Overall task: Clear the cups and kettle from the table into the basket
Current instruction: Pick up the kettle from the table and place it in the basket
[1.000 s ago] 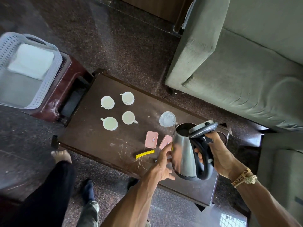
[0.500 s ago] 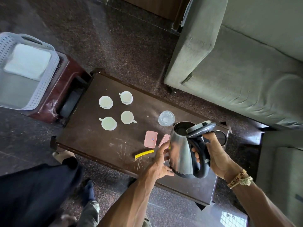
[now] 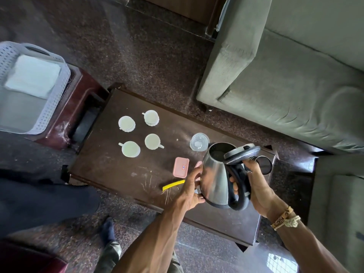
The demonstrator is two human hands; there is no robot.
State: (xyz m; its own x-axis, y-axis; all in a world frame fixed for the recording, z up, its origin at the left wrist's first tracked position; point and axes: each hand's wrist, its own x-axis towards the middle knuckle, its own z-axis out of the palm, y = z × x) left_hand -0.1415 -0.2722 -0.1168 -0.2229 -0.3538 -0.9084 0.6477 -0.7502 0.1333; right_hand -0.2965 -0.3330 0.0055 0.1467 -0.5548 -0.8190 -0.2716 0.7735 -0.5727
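Note:
A steel kettle (image 3: 215, 175) with a black handle and its lid flipped open hangs above the right part of the dark table (image 3: 110, 164). My right hand (image 3: 256, 186) grips the handle. My left hand (image 3: 192, 189) presses against the kettle's left side and base. Several white cups stand on the table's left part: one (image 3: 127, 123), another (image 3: 151, 117), a third (image 3: 131, 148), and one more. A clear glass (image 3: 199, 144) stands just behind the kettle. The pale perforated basket (image 3: 57, 91) sits on a red stool at far left, with a white cloth (image 3: 32, 75) inside.
A pink lidded box (image 3: 180, 166) and a yellow strip (image 3: 173, 185) lie near my left hand. The kettle's round base (image 3: 264, 165) sits at the table's right end. A grey sofa (image 3: 285, 85) stands behind the table. Another person's dark-trousered leg (image 3: 45, 200) is at left.
The kettle has risen slightly and shifted left with both hands on it. The dark-trousered leg at left has moved further into view.

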